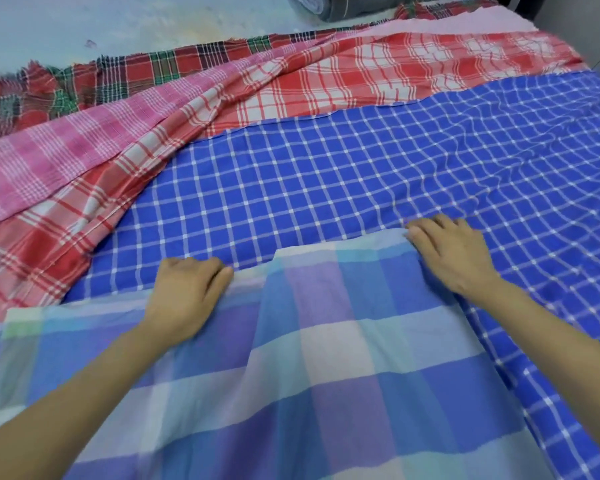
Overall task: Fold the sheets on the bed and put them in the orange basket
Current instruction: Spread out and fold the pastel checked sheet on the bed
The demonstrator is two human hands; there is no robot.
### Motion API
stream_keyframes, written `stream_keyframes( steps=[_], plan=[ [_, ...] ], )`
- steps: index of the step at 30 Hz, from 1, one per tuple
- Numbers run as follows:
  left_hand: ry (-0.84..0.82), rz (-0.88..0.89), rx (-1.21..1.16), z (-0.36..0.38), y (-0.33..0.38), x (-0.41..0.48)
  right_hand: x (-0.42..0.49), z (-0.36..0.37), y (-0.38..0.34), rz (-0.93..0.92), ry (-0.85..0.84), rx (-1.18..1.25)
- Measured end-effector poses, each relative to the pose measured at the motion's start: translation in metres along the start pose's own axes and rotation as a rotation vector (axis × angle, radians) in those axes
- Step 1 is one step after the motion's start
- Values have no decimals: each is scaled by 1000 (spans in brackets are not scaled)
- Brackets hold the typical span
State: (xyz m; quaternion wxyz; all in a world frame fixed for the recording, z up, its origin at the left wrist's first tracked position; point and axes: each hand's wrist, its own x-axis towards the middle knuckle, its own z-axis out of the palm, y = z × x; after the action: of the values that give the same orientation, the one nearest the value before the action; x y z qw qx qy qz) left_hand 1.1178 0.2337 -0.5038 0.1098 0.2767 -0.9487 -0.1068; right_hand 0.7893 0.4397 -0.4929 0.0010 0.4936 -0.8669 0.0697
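A pale blue, purple and white checked sheet lies nearest me over the bed. My left hand grips its far edge with curled fingers. My right hand pinches the same edge at its far right corner. Under it spreads a bright blue sheet with a white grid. Further back lie a red and white plaid sheet, a pink checked sheet and a dark red and green tartan sheet. No orange basket is in view.
A pale wall runs behind the bed at the back left. A roll of grey and dark cloth lies at the far end of the bed. A pink edge shows at the back right.
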Motion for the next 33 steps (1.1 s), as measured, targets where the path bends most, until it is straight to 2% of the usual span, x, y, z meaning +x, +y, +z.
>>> stream_keyframes(
  steps=[2,5,8,10,17,19,22,24,26,28,30,33],
  plan=[
    [-69,-12,31,-18,-43,-36,-15,-3,3,-17,-105,216],
    [-136,-78,166,-42,-98,-77,-17,2,9,-48,-149,341],
    [-126,-119,280,-57,-123,-93,-9,6,12,-55,-194,285],
    [-108,-125,264,-62,-129,-98,-5,4,10,-42,-209,250],
    [-165,-151,267,-71,-149,-113,2,-2,-20,145,-335,40],
    [-116,-253,230,-75,-147,-114,1,-5,-30,174,-324,16],
    [-50,-509,146,-86,-154,-123,-3,-17,-36,237,-285,6],
    [-161,-591,93,-95,-165,-124,-4,-28,-32,266,-301,61],
    [-334,-555,127,-100,-173,-118,0,-34,-24,254,-407,102],
    [-441,-494,173,-101,-174,-114,3,-36,-23,239,-472,74],
    [-457,-481,227,-100,-173,-116,4,-34,-27,226,-451,15],
    [-344,-531,129,-115,-170,-122,8,-38,-35,271,-343,-67]
  ],
)
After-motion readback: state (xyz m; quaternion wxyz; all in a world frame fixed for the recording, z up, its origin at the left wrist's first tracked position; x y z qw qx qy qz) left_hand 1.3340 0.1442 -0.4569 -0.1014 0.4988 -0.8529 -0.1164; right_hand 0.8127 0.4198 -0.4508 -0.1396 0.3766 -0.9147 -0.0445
